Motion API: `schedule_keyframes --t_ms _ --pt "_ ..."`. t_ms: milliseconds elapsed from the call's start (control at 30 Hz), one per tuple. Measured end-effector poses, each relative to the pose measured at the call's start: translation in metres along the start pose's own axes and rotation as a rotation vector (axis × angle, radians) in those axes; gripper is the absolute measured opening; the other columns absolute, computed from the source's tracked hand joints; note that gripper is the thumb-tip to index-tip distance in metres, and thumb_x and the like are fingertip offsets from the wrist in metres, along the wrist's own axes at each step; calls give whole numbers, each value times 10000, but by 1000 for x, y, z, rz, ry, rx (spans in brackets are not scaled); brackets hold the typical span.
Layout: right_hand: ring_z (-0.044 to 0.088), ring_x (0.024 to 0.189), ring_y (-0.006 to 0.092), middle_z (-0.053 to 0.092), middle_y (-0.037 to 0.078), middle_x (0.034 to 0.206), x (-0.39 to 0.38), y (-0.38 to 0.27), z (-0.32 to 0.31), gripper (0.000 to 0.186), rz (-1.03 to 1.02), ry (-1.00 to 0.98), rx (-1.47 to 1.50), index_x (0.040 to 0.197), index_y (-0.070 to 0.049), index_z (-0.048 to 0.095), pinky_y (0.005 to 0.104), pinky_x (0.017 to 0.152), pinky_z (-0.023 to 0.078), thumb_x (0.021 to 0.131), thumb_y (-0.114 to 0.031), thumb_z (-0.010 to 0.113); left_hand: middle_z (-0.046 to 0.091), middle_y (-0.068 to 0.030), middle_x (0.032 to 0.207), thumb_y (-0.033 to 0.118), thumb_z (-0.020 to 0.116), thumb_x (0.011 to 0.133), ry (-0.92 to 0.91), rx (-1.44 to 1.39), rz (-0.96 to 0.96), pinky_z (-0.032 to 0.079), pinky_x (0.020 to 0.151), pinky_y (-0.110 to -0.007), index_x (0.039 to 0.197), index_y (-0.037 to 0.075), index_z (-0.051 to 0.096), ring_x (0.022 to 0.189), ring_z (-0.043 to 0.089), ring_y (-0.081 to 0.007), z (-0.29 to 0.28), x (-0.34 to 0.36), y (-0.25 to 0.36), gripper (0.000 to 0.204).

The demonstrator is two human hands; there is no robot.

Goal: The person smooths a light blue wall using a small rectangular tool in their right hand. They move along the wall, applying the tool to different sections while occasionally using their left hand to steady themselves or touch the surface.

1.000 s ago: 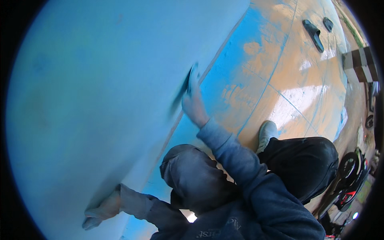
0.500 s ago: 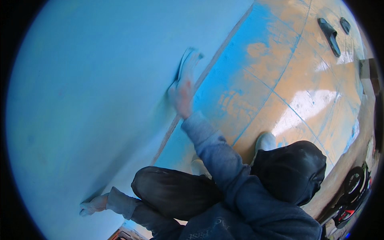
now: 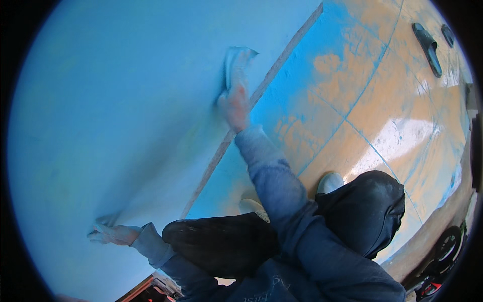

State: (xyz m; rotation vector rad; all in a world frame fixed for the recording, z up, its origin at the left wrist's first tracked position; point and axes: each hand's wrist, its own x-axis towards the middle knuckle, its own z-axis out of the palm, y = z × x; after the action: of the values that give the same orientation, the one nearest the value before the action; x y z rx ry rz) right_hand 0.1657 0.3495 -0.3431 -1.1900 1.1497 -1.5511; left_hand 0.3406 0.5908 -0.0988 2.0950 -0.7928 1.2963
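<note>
A pale blue wall point(image 3: 126, 90) fills the left of the view. My right hand point(image 3: 235, 106) presses a thin, dust-blue sandpaper sheet point(image 3: 237, 59) to the wall, just above its bottom edge. The sheet lies under my fingers, and one corner curls past the fingertips. Some blur softens the hand. Lower left, my left hand point(image 3: 116, 234) rests against the wall, fingers stretched out and holding nothing that I can see. Its fingertips are faint against the blue.
Bright blue dust coats the tan tiled floor point(image 3: 322, 136) along the grey strip point(image 3: 216, 160) at the wall's foot. My bent knees point(image 3: 362, 211) lie between my arms. Black slippers point(image 3: 427, 49) sit far right; a black wheel point(image 3: 448, 244) stands lower right.
My right hand, with the sheet, has moved slightly up and right in the view. My left hand has moved up along the wall. The view has shifted, so the slippers appear farther right.
</note>
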Motion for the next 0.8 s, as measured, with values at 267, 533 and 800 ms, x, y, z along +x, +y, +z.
schedule_keyframes --t_ms 267,533,800 --pt "362 1166 390 394 292 1217 -68 -28 19 597 95 85 -87 1246 80 351 437 996 275 675 -13 498 109 -259 1418 435 298 939 313 167 73 150 1065 -412 1380 -12 154 1315 131 -365 46 -21 27 644" --pt "440 1061 392 468 278 1112 8 30 -27 386 359 -97 -145 1092 62 448 471 909 344 717 -25 478 50 -203 1450 415 211 954 198 29 67 39 1081 -442 1400 21 60 1343 35 -335 33 -38 56 614" --pt "419 1066 391 458 280 1099 -42 -42 25 545 -113 76 -134 1210 77 357 457 904 330 694 -34 496 81 -182 1453 443 223 944 268 118 95 36 1078 -452 1399 28 94 1347 43 -326 27 -20 45 629"
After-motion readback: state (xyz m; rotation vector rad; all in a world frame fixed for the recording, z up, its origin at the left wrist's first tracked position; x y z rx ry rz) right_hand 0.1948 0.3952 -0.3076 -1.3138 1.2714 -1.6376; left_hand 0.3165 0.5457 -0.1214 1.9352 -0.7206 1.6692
